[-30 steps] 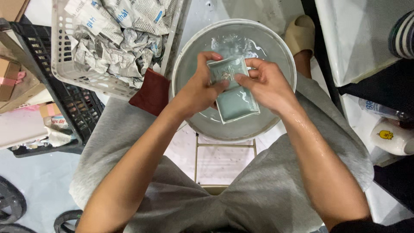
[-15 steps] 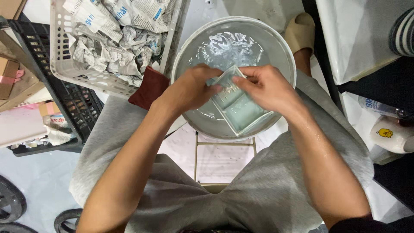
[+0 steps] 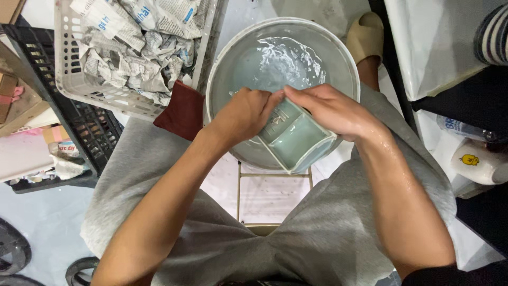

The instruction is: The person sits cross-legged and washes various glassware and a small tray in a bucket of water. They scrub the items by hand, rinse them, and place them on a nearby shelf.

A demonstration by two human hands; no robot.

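Both hands grip a pale green rectangular dish (image 3: 293, 139), tilted over the near rim of a round water basin (image 3: 222, 69): left hand (image 3: 244, 114) and right hand (image 3: 330, 108) clamp its far edge (fingers wet). Beyond, left, a white basket (image 3: 74, 90) holds crumpled newspaper (image 3: 132, 53), touching a dark red cloth (image 3: 182, 112). A white bottle (image 3: 479, 164) lies right.

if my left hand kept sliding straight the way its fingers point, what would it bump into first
Probably the right hand: the left hand points across the pale green dish they both grip, fingertips almost meeting over the water basin. Depth is hard to judge.
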